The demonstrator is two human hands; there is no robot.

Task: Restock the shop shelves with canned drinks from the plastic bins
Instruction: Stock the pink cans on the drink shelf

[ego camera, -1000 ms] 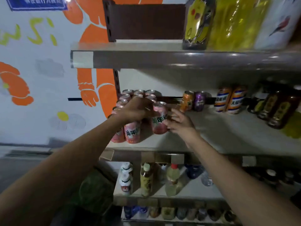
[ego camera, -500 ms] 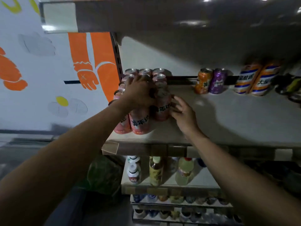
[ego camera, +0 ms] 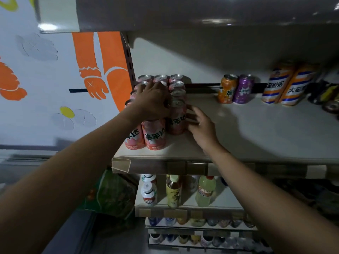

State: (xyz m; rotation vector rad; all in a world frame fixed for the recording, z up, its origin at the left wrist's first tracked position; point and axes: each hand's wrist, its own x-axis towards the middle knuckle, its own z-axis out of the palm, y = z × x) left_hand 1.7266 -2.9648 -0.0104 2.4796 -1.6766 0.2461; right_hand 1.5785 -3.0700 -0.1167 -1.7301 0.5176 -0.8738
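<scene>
Left of the block of pink aluminium drink cans [ego camera: 156,136] is a white wall painted with orange cartoon shapes [ego camera: 113,70]. The block stands in rows at the left end of the pale grey shop shelf [ego camera: 256,136]. The left hand [ego camera: 152,101] lies palm-down over the block's middle cans, fingers bent over their tops; whether they grip one I cannot tell. The right hand [ego camera: 201,125] lays fairly straight fingers against the block's front-right can. Well right of the block, at the shelf's back, stand a round orange can [ego camera: 226,89] and a purple can [ego camera: 243,90], touching each other, and past them two tall orange, white and blue cans [ego camera: 286,85].
</scene>
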